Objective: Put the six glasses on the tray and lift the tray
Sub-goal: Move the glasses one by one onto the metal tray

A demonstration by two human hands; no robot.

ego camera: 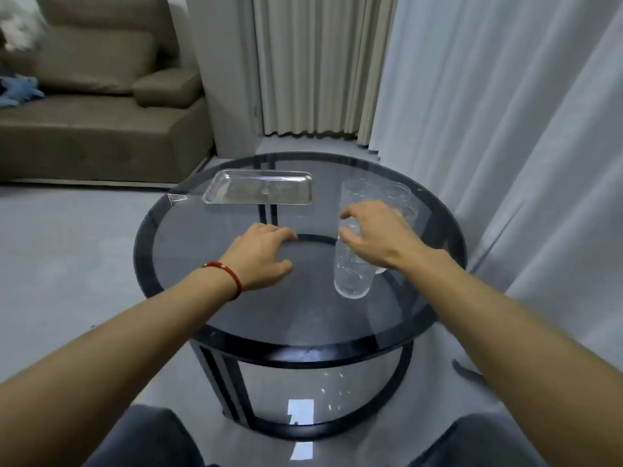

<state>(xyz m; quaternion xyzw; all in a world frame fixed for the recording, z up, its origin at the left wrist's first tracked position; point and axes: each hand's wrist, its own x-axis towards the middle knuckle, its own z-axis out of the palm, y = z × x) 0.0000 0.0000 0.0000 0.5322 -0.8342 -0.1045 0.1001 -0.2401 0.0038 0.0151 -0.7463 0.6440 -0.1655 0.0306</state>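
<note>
While open, right grip (371, 235) over glasses (354, 274).

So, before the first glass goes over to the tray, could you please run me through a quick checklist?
1. Tray bare, ready for glasses: ok.
2. Right hand closed on the nearest glass: not ok, fingers curl around it, contact unclear.
3. Left hand free: ok, it holds nothing.
4. Path across the glass table to the tray: ok.
5. All six glasses present: cannot tell, the cluster is clear and partly hidden.

tray (258, 192) far left on table (188, 318), glasses (354, 281) clustered right of it
</note>
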